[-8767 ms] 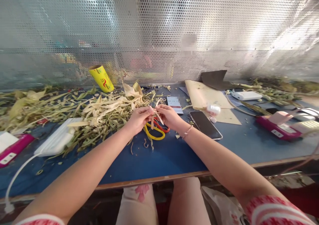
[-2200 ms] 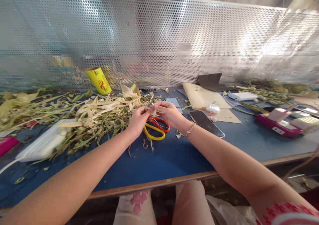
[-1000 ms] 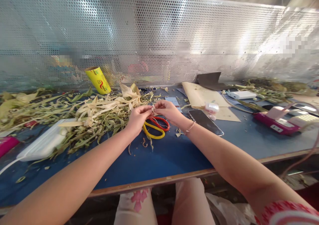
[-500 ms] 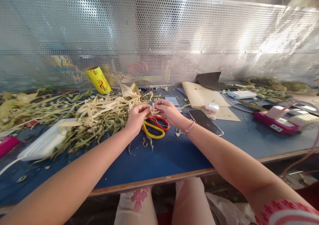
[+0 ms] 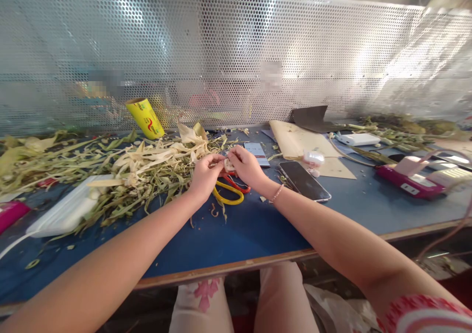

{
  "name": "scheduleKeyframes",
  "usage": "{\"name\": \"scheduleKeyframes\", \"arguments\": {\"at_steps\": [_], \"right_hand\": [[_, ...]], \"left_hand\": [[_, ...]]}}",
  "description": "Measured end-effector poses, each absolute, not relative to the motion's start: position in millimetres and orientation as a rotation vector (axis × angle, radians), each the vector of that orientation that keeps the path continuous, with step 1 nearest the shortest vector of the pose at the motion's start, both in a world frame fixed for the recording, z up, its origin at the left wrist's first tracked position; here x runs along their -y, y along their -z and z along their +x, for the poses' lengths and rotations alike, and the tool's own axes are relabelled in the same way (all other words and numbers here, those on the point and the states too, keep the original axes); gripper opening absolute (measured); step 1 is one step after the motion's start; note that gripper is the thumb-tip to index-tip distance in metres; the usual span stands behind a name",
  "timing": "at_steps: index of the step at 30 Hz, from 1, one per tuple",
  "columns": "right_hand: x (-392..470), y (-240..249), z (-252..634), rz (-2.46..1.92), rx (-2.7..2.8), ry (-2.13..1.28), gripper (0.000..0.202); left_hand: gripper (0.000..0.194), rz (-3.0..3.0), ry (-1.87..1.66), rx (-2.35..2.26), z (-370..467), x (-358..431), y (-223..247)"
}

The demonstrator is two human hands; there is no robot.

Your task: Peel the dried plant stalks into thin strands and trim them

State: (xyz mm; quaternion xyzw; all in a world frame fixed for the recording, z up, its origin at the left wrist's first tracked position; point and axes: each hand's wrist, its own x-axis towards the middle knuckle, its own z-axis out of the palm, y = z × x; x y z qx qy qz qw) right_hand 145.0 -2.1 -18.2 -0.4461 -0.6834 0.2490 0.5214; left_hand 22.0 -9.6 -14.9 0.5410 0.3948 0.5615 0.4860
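Close together over the blue table (image 5: 221, 244), my left hand (image 5: 204, 176) and my right hand (image 5: 249, 166) both pinch a small pale piece of dried plant (image 5: 229, 165). Its exact kind is too small to make out, and the fingers cover part of it. Scissors with yellow and red handles (image 5: 230, 203) lie just below the hands; their blades are hidden. A heap of dried leaves and pale husks (image 5: 158, 161) reaches up to my left hand. Beyond my right hand lies a printed card (image 5: 260, 153).
A dark phone (image 5: 305, 180), a small clear-cased item (image 5: 313, 159) and brown paper (image 5: 295, 140) lie on the right. Farther right stands a magenta power strip (image 5: 409, 181). A yellow tube (image 5: 145, 118) leans near the perforated metal screen (image 5: 236, 43). A white device (image 5: 72, 207) lies left.
My right hand has shifted slightly left and turned over the piece, closing in on my left hand and covering more of the red scissor handle. The pale piece looks more compact between the fingers.
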Motion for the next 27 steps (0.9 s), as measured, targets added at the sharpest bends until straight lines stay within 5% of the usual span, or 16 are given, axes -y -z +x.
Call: {"name": "scheduleKeyframes", "arguments": {"at_steps": [27], "right_hand": [[6,21,122,-1.125,1.297,-0.766,0.024]], "left_hand": [[0.009,2.066,-1.725,-1.178,23,12,18]]}}
